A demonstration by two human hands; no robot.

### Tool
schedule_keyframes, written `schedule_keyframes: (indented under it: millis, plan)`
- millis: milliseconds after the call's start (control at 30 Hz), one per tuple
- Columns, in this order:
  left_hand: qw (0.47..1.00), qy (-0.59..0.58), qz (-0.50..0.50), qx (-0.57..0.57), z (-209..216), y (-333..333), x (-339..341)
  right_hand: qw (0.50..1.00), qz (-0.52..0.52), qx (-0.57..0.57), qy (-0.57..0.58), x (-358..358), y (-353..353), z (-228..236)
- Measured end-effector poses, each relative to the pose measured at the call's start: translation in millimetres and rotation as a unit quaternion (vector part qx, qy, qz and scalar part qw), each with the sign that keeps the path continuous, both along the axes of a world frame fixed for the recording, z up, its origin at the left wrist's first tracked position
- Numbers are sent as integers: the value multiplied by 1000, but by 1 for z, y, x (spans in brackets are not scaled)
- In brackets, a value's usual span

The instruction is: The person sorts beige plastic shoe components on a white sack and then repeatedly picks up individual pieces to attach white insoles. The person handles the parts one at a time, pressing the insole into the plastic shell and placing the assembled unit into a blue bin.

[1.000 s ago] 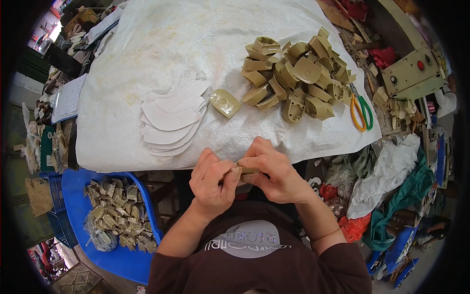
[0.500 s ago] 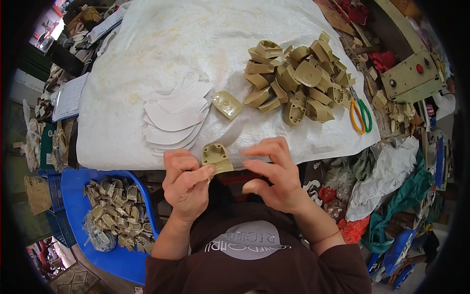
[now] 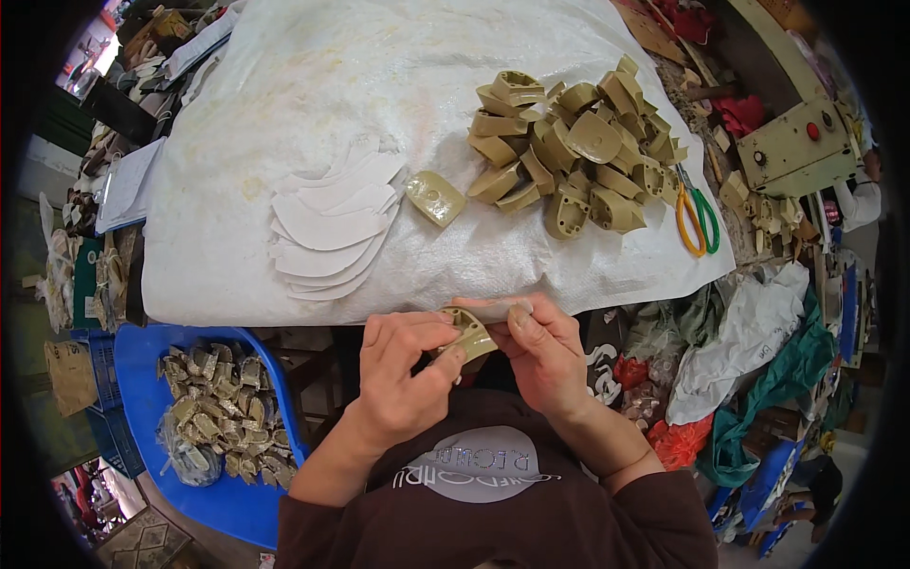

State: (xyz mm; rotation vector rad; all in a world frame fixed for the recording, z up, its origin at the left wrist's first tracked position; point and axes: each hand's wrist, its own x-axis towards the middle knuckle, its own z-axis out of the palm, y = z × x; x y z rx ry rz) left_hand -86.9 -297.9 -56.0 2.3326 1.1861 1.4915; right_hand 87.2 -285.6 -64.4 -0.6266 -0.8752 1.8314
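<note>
Just off the table's near edge, my left hand (image 3: 403,370) grips an olive plastic shoe heel (image 3: 480,345), its hollow, holed end facing up. Pinched in my right hand (image 3: 550,356) is a pale curved strip (image 3: 488,310), which lies along the heel's far side; my fingers partly cover it. Beyond the hands, a fanned stack of white curved pieces (image 3: 327,228) lies on the white sheet. Beside that stack rests a single glossy heel (image 3: 436,198). A heap of similar olive heels (image 3: 592,142) sits farther right.
Orange- and green-handled scissors (image 3: 697,218) lie right of the heap on the white sheet (image 3: 256,114). At lower left, a blue tub (image 3: 142,408) holds many glossy heels and a plastic bag. Bags (image 3: 749,341) crowd the right side, below a green control box (image 3: 796,152).
My left hand has moved right with the heel and tilted it. My right hand, fingers spread before, has closed on the pale strip and brought it against the heel.
</note>
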Motion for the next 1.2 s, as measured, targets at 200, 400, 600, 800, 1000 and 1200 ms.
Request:
schedule_keyframes:
  millis: [200,400,600,800,1000,1200]
  plan:
    - [992,101,71,19,5,-1,13,987,-29,98,-121,-7,-4,-1]
    - [996,36,73,-44,-5,2,11,945,21,184,-270,3,8,-4]
    - [974,-154,-75,-145,-7,-1,6,958,187,90,-197,30,43,-1]
    - [980,-115,-111,-120,-14,2,9,944,192,127,-238,26,51,2]
    - [923,-293,-51,-245,-14,-4,17,957,78,114,-257,9,37,-6]
    - [852,-411,-37,-322,-11,-3,23,932,-12,290,-218,7,35,-17]
